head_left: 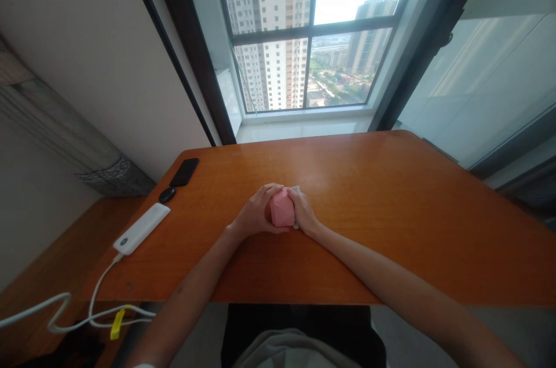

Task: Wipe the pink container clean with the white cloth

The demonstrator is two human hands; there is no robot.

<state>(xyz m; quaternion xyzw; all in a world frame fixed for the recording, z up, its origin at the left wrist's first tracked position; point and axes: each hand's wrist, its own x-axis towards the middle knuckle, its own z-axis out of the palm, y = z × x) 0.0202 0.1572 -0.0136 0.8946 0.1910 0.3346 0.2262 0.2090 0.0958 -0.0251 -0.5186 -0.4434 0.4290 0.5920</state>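
A small pink object (282, 208) with a smooth face and rounded edges is held near the middle of the wooden table (391, 200); I cannot make out its kind. My left hand (254, 214) curves around its left side, fingers at the far edge and thumb at the near edge. Against its right side presses my right hand (306, 215), with the thumb on top. A bit of whitish, cloth-like material (296, 189) shows between the right hand and the pink object. Most of that material is hidden, as are the right fingers.
At the table's left side lie a black phone (185, 171), a small black oval object (167, 195) and a white power strip (142, 229). A white cable (98, 292) with a yellow tag (117, 323) hangs past the left edge. A window (308, 37) stands behind the table.
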